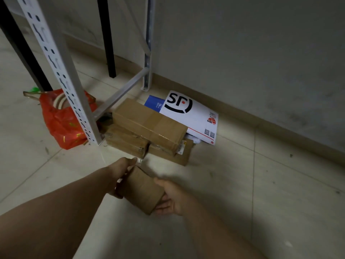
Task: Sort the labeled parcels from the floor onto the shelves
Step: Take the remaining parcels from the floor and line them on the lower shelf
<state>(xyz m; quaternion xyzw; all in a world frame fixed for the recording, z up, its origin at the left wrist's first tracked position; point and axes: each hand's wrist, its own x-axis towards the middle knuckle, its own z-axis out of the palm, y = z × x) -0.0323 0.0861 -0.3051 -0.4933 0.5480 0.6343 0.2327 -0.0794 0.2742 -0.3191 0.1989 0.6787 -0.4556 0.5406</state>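
A small brown cardboard parcel [143, 189] is held low over the tiled floor between both hands. My left hand [122, 171] grips its left side, fingers wrapped round the far edge. My right hand [171, 197] cups its right end, thumb on top and fingers beneath. Just beyond lies a pile of parcels: a long taped box [149, 124] resting across two smaller boxes [127, 143], with a flat box [186, 152] underneath. A white SF envelope [194, 116] and a blue packet [154, 102] lie behind them by the wall.
The white perforated shelf upright [61, 71] and its grey cross brace [123, 90] stand left of the pile. A red plastic bag [61, 124] sits at the upright's foot. Black legs [110, 43] rise behind. The grey wall [242, 53] runs along the right.
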